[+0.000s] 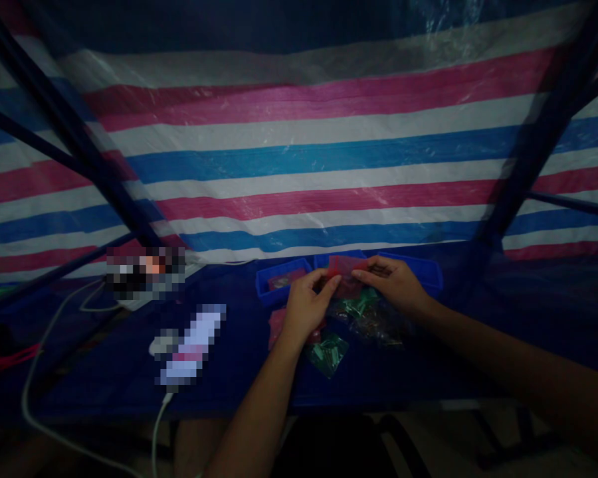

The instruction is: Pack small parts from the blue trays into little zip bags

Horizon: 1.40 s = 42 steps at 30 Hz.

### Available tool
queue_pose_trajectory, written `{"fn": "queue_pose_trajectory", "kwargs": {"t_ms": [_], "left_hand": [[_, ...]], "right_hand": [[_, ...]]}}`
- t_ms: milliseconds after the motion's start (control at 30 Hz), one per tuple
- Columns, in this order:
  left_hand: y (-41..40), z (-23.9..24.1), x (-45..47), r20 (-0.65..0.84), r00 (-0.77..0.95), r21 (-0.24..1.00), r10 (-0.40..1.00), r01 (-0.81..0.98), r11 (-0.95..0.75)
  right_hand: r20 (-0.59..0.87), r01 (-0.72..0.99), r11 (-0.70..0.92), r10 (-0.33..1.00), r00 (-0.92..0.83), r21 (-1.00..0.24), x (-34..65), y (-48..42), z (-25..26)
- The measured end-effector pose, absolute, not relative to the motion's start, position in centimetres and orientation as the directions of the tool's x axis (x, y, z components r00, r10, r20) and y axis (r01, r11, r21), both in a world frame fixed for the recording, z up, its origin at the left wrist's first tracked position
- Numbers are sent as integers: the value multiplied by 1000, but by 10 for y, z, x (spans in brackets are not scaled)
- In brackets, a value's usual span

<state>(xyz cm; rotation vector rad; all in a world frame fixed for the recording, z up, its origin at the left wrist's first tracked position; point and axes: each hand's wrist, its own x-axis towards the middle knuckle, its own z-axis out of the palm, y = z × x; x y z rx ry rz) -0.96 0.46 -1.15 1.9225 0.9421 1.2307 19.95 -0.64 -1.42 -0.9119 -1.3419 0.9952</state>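
Between my two hands, above the table, is a small translucent red plastic bag (pixel 347 267). My left hand (pixel 305 300) pinches its left side with thumb and fingers, and my right hand (pixel 397 284) grips its right side. Below my left wrist lies a green bag (pixel 327 353) with thin metallic pieces inside. More red bags (pixel 278 324) lie partly hidden behind that wrist. Under the held bag are another green bag (pixel 359 303) and a clear bag (pixel 381 324) of small dark pieces, too dim to name.
Blue bins stand behind my hands: a left bin (pixel 265 292), a middle bin (pixel 323 255) and a right bin (pixel 432 273). A blurred-out phone (pixel 194 345) with a white cable (pixel 155 431) lies left. Dark frame poles (pixel 74 153) flank a striped tarpaulin (pixel 303 159).
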Motion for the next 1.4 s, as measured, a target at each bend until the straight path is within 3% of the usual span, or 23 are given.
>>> {"fn": "queue_pose_trajectory", "kwargs": {"t_ms": [300, 600, 800, 867, 1000, 1200, 1400], "left_hand": [[1, -8, -7, 464, 335, 799, 820, 241, -551], [1, -9, -6, 412, 327, 883, 851, 86, -461], [17, -5, -15, 406, 33, 899, 913, -196, -393], [24, -2, -25, 413, -92, 880, 906, -218, -423], [38, 3, -57, 448, -268, 884, 853, -12, -468], [42, 5, -94, 604, -270, 721, 750, 586, -370], [32, 16, -95, 757, -284, 557, 588, 752, -353]], "right_hand": [[354, -82, 358, 933, 58, -930, 201, -4, -13], [343, -153, 352, 936, 83, -924, 199, -2, -17], [337, -75, 340, 940, 52, -937, 200, -3, -14], [343, -53, 345, 938, 49, -937, 201, -3, -14], [335, -31, 336, 941, 41, -941, 202, -1, -16], [345, -26, 344, 939, -9, -938, 200, -1, -17], [330, -1, 330, 943, -34, -944, 198, -4, -14]]}}
